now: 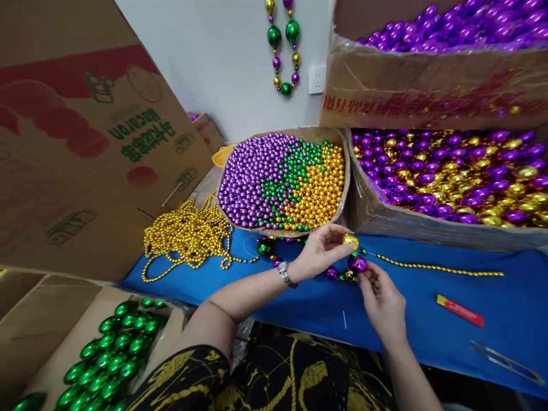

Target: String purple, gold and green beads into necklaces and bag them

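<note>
Over cloth (299,311), left fingers (341,249) pinch a seemingly strung gold bead (351,241).

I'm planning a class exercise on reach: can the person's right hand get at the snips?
Probably yes: only blue cloth shows between the right hand and the snips. The hand is at a purple bead, though, and may need to leave it first.

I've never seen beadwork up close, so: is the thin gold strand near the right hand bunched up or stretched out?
Stretched out: the thin gold strand runs nearly straight across the blue cloth, past the right hand.
</note>
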`<state>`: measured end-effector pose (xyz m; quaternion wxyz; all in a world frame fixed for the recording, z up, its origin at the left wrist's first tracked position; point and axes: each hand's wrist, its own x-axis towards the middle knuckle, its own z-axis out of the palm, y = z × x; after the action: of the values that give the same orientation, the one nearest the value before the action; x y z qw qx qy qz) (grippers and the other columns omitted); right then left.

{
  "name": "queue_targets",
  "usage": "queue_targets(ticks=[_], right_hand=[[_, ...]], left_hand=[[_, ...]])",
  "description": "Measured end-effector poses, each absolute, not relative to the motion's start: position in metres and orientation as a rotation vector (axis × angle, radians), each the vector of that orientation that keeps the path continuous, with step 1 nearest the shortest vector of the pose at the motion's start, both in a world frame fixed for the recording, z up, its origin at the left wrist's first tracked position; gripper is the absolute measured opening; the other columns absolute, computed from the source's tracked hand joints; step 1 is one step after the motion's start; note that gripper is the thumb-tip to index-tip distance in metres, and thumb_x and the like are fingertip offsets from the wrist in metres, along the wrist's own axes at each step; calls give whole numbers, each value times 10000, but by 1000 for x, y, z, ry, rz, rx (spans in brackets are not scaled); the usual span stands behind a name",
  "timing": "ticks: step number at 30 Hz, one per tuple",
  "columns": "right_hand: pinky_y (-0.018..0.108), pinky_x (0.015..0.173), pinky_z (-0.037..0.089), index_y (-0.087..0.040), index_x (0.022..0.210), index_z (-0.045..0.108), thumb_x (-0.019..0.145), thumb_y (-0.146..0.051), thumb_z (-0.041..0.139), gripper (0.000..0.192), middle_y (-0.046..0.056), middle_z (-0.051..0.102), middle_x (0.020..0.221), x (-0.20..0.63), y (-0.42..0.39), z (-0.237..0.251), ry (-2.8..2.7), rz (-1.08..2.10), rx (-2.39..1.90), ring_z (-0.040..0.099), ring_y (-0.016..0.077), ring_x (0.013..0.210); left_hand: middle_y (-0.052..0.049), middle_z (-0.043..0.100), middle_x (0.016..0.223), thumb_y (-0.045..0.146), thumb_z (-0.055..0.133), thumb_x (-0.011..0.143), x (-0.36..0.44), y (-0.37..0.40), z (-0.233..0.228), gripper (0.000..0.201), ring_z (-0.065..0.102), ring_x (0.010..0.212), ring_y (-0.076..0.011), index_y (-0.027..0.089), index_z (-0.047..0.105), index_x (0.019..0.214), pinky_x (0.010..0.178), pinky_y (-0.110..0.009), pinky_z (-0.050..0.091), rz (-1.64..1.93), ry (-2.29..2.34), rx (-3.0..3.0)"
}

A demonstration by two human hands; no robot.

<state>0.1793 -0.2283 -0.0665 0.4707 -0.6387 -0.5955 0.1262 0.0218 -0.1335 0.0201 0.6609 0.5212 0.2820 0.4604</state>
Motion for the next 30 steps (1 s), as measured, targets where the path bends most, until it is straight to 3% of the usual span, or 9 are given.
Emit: queue_targets(ticks=[3, 9, 13, 16, 18, 20, 24, 27, 30], right_hand=[[286, 711, 561, -187, 1359, 486, 910, -369, 586, 495, 46, 701, 920, 178, -227, -77, -1335, 405, -1502, 677, 156, 783], [308, 748, 567, -186, 1338, 493, 847, -360, 668, 549, 76, 679, 959, 178, -234, -85, -1154, 355, -1444, 682, 171, 819], [288, 711, 566, -177, 1307, 524, 828, -368, 690, 542, 77, 667, 921, 179, -239, -81, -1093, 355, -1457, 675, 169, 794], [295, 691, 568, -177, 1301, 534, 836, -404, 672, 535, 87, 676, 944, 178, -239, -80, -1136, 316, -1467, 671, 179, 801], [300, 692, 568, -179, 1300, 539, 847, -415, 652, 524, 83, 681, 944, 177, -239, -80, -1177, 285, -1469, 668, 179, 795], [299, 700, 567, -183, 1297, 547, 858, -408, 635, 501, 70, 683, 932, 176, -239, -80, -1221, 276, -1478, 665, 170, 781], [279, 719, 568, -207, 1293, 560, 879, -362, 613, 445, 38, 679, 913, 173, -240, -73, -1327, 304, -1511, 662, 147, 767], [252, 717, 564, -215, 1297, 558, 898, -323, 593, 415, 26, 672, 899, 170, -240, -62, -1433, 314, -1493, 656, 129, 757], [222, 689, 552, -211, 1311, 541, 922, -300, 558, 399, 14, 661, 861, 169, -240, -51, -1518, 333, -1476, 637, 110, 716]], left_hand=[[-100, 670, 1090, 314, 739, 794, 24, -136, 30, 304, 644, 944, -160, 187, 633, 1049, 855, -304, 510, 970, 558, 1258], [-118, 646, 1219, 301, 686, 828, 8, -122, 48, 362, 617, 1078, -229, 211, 645, 1177, 932, -370, 476, 881, 550, 1463], [-112, 674, 1089, 175, 714, 756, -45, -66, 44, 226, 523, 1151, -290, 211, 718, 980, 1060, -434, 327, 1019, 1084, 1835], [-143, 660, 930, 91, 632, 762, -88, -22, 35, 100, 462, 1166, -347, 177, 681, 773, 1049, -510, 268, 833, 1580, 2023], [-149, 641, 847, 77, 622, 756, -105, -5, 30, 132, 465, 1150, -361, 163, 628, 656, 1032, -522, 272, 736, 1691, 2067], [-135, 639, 834, 98, 628, 767, -108, -1, 28, 136, 514, 1088, -326, 162, 615, 647, 1008, -484, 318, 719, 1679, 2085], [-83, 679, 930, 246, 638, 837, -82, -26, 32, 107, 623, 863, -189, 170, 669, 907, 859, -350, 465, 942, 1290, 1728], [-79, 701, 948, 318, 703, 813, -53, -56, 38, 245, 678, 817, -160, 156, 673, 994, 779, -303, 521, 1028, 818, 1137], [-64, 709, 906, 287, 753, 780, -31, -79, 43, 239, 701, 792, -145, 141, 686, 957, 747, -269, 544, 974, 677, 930]])
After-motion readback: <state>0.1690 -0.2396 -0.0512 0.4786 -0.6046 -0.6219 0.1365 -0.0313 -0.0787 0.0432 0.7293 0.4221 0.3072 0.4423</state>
